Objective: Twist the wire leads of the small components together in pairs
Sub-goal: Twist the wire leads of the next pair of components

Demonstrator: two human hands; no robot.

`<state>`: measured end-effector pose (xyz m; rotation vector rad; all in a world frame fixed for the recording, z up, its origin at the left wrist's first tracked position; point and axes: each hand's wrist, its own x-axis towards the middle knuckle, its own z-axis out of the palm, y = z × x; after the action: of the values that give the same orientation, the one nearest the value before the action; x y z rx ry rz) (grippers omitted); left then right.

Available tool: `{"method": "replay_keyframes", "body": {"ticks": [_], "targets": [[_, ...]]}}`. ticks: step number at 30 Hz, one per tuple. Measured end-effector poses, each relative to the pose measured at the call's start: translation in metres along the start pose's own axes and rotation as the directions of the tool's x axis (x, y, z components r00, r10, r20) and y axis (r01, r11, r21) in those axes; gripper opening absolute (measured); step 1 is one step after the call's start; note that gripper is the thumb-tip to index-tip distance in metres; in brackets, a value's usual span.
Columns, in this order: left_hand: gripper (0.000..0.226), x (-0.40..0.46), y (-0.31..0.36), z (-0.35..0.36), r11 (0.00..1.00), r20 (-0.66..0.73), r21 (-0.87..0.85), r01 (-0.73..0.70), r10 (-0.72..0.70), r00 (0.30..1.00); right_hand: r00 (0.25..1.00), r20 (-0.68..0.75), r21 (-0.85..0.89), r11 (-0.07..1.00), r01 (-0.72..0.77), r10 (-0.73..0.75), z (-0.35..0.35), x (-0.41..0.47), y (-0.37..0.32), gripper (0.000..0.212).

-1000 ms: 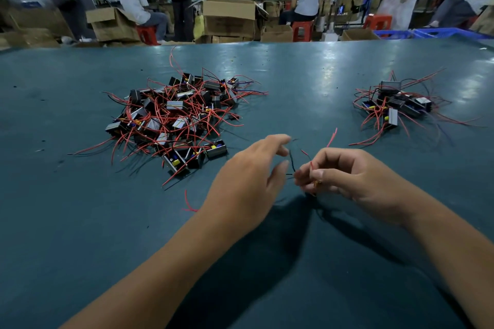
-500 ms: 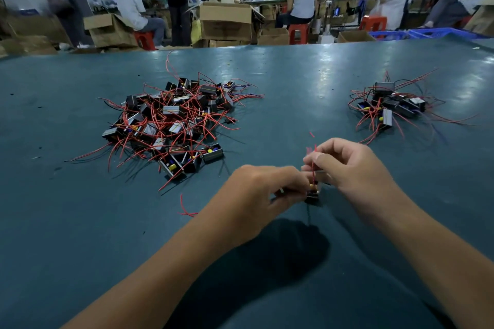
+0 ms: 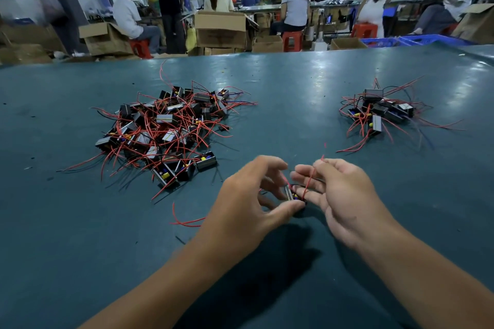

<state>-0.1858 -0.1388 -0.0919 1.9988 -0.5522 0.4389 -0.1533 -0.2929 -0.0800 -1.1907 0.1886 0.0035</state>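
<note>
A small black component (image 3: 293,196) with red wire leads sits between my two hands, just above the teal table (image 3: 294,83). My left hand (image 3: 248,205) pinches the component's body between thumb and curled fingers. My right hand (image 3: 339,195) has a thin red lead (image 3: 311,177) running up across its fingers, and those fingers curl around it. A big heap of the same components (image 3: 165,128) with tangled red and black wires lies at the left. A smaller heap (image 3: 379,112) lies at the far right.
One loose red wire (image 3: 187,222) lies on the table just left of my left hand. Beyond the table's far edge stand cardboard boxes (image 3: 220,29), red stools and blue crates, with several people seated or standing at other benches.
My hands have spread a little apart. The left fingers have loosened from a tight fist to a pinch on the component, and the right hand has drawn a red lead up and to the right.
</note>
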Motion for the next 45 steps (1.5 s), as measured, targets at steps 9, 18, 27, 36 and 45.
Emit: {"method": "replay_keyframes", "body": {"ticks": [9,18,27,36,45], "targets": [[0.05,-0.007,0.002,0.012,0.915,0.055,0.351,0.199,-0.233,0.971,0.991,-0.113,0.18,0.983,-0.044,0.065,0.01,-0.017,0.002,0.02],[0.024,0.0,-0.004,0.004,0.874,0.023,0.462,0.151,-0.183,0.983,0.991,0.06,-0.122,0.985,0.123,-0.117,0.009,-0.025,0.001,0.017],[0.023,0.001,-0.012,-0.006,0.913,0.149,0.389,0.125,-0.196,0.969,0.758,0.625,-0.452,0.705,0.547,-0.188,-0.008,-0.011,-0.006,0.004],[0.013,0.002,-0.017,-0.005,0.923,0.123,0.353,0.151,-0.205,0.971,0.776,0.599,-0.49,0.678,0.548,-0.195,-0.015,0.004,0.001,0.011],[0.031,0.002,-0.017,-0.006,0.958,0.102,0.129,0.255,-0.268,0.958,0.742,0.652,-0.636,0.422,0.646,-0.153,-0.016,0.004,0.002,0.016]]}}
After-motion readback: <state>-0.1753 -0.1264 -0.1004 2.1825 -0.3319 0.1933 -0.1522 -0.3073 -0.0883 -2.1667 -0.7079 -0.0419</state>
